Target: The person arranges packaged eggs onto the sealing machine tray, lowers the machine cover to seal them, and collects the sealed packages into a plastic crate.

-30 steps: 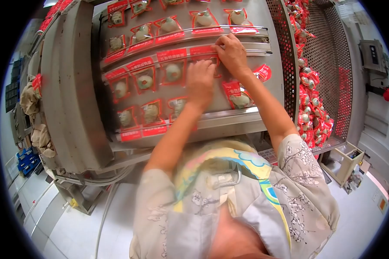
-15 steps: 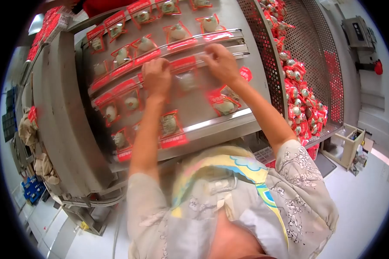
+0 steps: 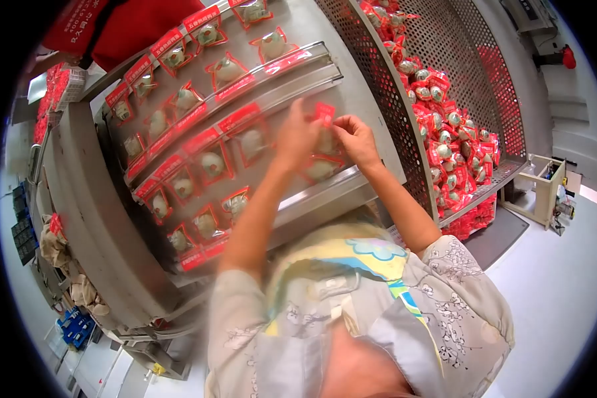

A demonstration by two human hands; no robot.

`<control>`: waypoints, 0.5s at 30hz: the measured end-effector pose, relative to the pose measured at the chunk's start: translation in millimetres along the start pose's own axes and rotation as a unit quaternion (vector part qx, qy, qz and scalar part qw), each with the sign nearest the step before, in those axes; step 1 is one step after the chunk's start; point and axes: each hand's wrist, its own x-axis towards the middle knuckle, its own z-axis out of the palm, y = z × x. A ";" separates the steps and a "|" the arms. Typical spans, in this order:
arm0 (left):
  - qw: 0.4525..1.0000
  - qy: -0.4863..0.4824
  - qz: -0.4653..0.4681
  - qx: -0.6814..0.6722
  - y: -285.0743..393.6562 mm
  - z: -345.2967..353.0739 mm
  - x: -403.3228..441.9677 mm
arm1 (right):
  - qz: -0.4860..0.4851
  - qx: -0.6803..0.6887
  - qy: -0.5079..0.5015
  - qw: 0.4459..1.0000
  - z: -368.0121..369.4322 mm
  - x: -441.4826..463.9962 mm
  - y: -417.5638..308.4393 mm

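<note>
Rows of clear, red-edged packets, each with a pale egg-shaped item inside, lie on the metal machine bed (image 3: 378,156). My right hand (image 3: 358,140) pinches the edge of one egg packet (image 3: 326,140) at the right end of the near rows. My left hand (image 3: 297,136) is beside that packet's red end, smeared by motion, so its grip is unclear. Below both hands lies another egg packet (image 3: 322,170). To the left, an egg packet (image 3: 251,144) lies in line along the metal sealing bar (image 3: 278,91).
A perforated metal bin (image 3: 471,60) on the right holds a heap of red egg packets (image 3: 454,156). Across the machine, a person in red (image 3: 142,33) stands at upper left. A raised metal housing (image 3: 106,199) borders the bed on the left.
My left hand has moved right, close to my right hand. My right hand has come down and now pinches a packet. More packets lie in the near rows, and the view has shifted.
</note>
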 end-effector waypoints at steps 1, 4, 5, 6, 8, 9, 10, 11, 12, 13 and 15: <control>0.997 -0.008 -0.042 -0.071 -12.1 4.9 6.7 | -0.001 0.039 0.016 0.999 0.2 1.4 -0.4; 0.973 -0.074 -0.077 -0.204 -26.8 2.5 13.0 | 0.022 0.178 0.033 0.983 -1.2 13.3 -1.5; 0.964 -0.102 -0.075 -0.236 -27.1 0.5 11.8 | 0.021 0.190 0.028 0.981 0.2 17.6 -3.3; 0.957 -0.077 -0.075 -0.270 -18.5 -1.8 7.3 | 0.021 0.201 0.023 0.979 3.2 20.0 -6.5; 0.969 -0.029 -0.075 -0.232 -13.0 -5.3 2.7 | 0.022 0.192 0.006 0.981 3.2 21.2 -6.8; 0.974 -0.004 -0.074 -0.213 -11.9 -6.7 1.8 | 0.021 0.172 -0.007 0.985 1.3 21.8 -5.2; 0.972 0.041 -0.060 -0.225 -12.6 -4.9 -2.0 | 0.022 0.152 -0.021 0.988 0.2 20.7 -3.9; 0.972 0.057 -0.053 -0.224 -18.0 -3.3 -2.4 | 0.023 0.132 -0.043 0.990 0.0 20.6 -4.4; 0.971 0.072 -0.045 -0.223 -23.0 -1.8 -3.0 | 0.024 0.111 -0.065 0.991 0.4 20.4 -7.2; 0.970 0.088 -0.038 -0.222 -27.1 -0.9 -4.2 | 0.026 0.090 -0.086 0.992 1.2 20.0 -9.9; 0.972 0.128 -0.043 -0.190 -28.7 0.7 -6.3 | 0.010 0.028 -0.068 0.997 8.9 25.0 -19.4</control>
